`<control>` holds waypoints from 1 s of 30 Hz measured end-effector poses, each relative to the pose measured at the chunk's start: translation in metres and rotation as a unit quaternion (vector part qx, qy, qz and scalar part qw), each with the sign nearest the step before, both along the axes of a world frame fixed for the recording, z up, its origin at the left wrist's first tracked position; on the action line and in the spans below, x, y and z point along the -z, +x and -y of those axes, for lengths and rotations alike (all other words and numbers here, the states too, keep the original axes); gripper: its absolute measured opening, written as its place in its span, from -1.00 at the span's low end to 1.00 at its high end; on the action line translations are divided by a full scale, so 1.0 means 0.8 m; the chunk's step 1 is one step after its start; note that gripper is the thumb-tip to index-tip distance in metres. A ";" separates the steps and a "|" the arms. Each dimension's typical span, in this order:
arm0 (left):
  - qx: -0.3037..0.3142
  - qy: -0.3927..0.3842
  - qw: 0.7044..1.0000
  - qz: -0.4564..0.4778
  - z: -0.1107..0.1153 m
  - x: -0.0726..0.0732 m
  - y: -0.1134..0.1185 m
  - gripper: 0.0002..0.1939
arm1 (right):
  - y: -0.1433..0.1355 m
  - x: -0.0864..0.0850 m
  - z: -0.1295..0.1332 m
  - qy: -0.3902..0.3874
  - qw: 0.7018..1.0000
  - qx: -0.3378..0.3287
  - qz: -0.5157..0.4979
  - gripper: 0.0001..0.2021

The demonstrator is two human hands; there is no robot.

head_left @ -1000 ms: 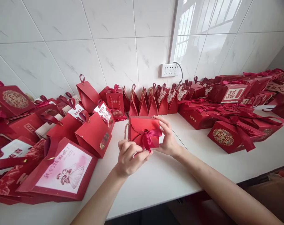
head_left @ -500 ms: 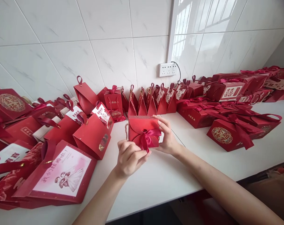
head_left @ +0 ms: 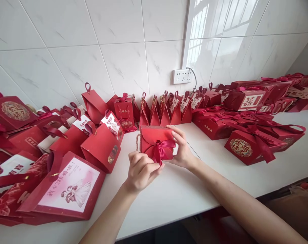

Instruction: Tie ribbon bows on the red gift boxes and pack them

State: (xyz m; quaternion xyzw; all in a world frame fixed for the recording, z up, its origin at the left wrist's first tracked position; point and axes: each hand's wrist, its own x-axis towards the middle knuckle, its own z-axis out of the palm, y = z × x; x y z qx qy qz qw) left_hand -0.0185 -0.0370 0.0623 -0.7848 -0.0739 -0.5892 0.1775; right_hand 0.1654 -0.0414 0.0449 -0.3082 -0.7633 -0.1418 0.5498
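A small red box (head_left: 148,137) with a rounded flap, a twisted cord at its left side and a dark pink satin bow (head_left: 161,149) on its front is held up above the white table (head_left: 169,200). My left hand (head_left: 143,171) is closed at the box's lower left, its fingertips by the hanging ribbon end. On the right side my right hand (head_left: 181,147) grips the box, with fingers along the top corner. The box's back and underside are hidden.
Many red gift boxes crowd the left, including one with a pink couple picture (head_left: 69,184). A row of pointed boxes (head_left: 165,113) lines the wall. Ribboned boxes (head_left: 241,147) are piled on the right. A power strip (head_left: 181,76) is fixed to the tiled wall.
The view has shifted very slightly. Both hands hold the red box in nearly the same position as before.
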 end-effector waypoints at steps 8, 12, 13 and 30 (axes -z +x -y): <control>-0.004 0.001 1.000 0.004 0.001 -0.001 0.000 -0.85 | 0.000 0.001 0.000 -0.010 1.000 -0.001 -0.004 -0.02; 0.000 -0.007 1.000 0.003 0.001 -0.002 0.000 -0.85 | 0.000 0.002 0.000 -0.016 1.000 0.011 0.004 -0.01; 0.001 -0.010 1.000 0.002 0.001 -0.002 0.000 -0.85 | 0.000 0.001 0.000 -0.016 1.000 0.012 0.006 -0.02; 0.014 -0.014 1.000 0.006 -0.001 -0.003 -0.001 -0.84 | -0.002 0.001 0.001 -0.041 0.999 -0.003 -0.007 -0.03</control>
